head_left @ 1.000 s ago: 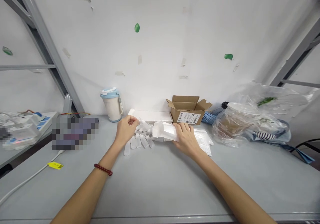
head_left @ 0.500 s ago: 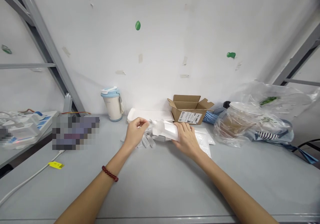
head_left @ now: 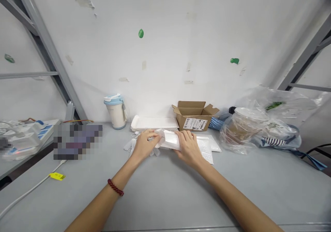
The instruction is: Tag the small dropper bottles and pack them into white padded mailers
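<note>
My right hand (head_left: pixel 189 147) is wrapped round a white padded envelope (head_left: pixel 170 139), thumb below and fingers on top. At the envelope's left end, my left hand (head_left: pixel 145 145) pinches its thin edge between thumb and fingertips; whether anything small is also between them is hidden. Several small translucent plastic pieces (head_left: pixel 156 152) lie on the table under and beside the left hand. More white padded envelopes (head_left: pixel 206 151) lie flat to the right, partly behind my right hand.
Behind my hands are a stack of white flat packs (head_left: pixel 155 123) and an open cardboard box (head_left: pixel 194 122). A lidded cup (head_left: pixel 116 113) stands left. Plastic-wrapped items (head_left: pixel 243 128) sit right. A blurred device (head_left: pixel 77 142), a cable (head_left: pixel 28 193) and power strips (head_left: pixel 28 137) are far left.
My left hand has moved right and slightly down, from beside the envelope's end onto its edge. The envelope has become more level in my right hand. The camera view has tilted slightly upward.
</note>
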A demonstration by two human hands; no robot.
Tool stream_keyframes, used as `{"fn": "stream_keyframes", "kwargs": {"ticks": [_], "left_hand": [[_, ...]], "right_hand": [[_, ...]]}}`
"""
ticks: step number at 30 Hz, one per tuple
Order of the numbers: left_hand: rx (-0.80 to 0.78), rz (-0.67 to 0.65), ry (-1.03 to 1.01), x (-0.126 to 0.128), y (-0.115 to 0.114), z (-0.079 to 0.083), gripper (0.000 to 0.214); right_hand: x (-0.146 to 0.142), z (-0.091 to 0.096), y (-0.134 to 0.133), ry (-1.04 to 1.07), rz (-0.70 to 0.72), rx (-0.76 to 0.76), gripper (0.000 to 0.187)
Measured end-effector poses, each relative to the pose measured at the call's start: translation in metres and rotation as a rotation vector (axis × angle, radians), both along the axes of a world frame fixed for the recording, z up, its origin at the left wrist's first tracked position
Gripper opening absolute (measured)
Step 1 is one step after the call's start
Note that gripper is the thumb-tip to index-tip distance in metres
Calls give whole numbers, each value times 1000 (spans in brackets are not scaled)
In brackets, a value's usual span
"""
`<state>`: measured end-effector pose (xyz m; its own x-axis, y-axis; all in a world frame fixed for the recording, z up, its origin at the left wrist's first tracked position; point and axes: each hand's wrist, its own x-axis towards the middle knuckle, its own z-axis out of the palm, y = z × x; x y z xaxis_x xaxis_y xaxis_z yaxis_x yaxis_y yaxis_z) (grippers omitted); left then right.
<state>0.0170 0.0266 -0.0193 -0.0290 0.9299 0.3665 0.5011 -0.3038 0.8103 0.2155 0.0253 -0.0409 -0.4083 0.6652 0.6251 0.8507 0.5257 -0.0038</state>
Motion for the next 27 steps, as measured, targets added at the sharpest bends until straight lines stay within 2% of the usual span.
{"fn": "stream_keyframes", "kwargs": {"ticks": [4,8,10,16,22,25,27], "left_hand": [[-27,-18,-207,-4,-1,9,22],[-265,-168,-360,-5,-4,12,37],[-346,-231,-332,-4,-5,10,37],[-408,-255,-382,4,-8,8,30],[-339,-115,-414,23,-14,6,14],[-321,-102,-314,20,-13,11,13],[-314,-126,-168,6,-9,19,17]], "right_hand": [[4,1,0,20,20,9,47],[6,4,-1,26,61,52,47],[4,5,-2,16,92,80,47],[1,6,-3,-7,154,118,43],[-3,5,-6,-57,173,99,45],[-2,5,-6,-82,154,98,46],[1,5,-4,-88,120,102,46]]}}
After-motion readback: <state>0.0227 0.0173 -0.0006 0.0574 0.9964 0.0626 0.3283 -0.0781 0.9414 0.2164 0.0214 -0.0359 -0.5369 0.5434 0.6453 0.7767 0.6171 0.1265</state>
